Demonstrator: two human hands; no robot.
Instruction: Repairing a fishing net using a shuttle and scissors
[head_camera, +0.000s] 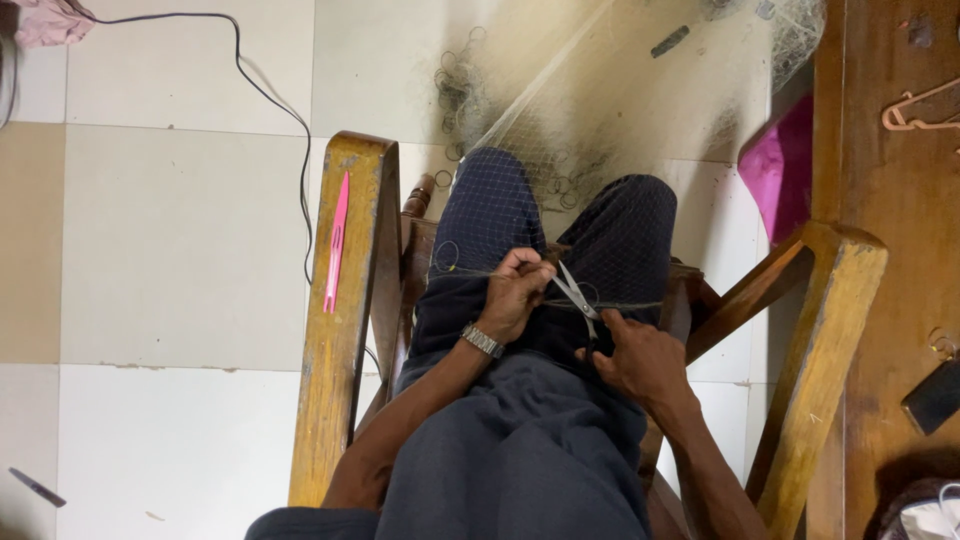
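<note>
Over the person's lap, the left hand (515, 295) pinches the net (560, 130) cord; the right hand (645, 360) grips scissors (580, 297), blades open. Cutting appears underway, with much net beyond the knees untouched.

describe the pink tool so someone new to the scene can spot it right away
Find the wooden chair's left armrest, beside the seated person's left hand. On its top lies the pink netting needle, flat, slim and pointed. The scissors are metal and sit over the lap.
</note>
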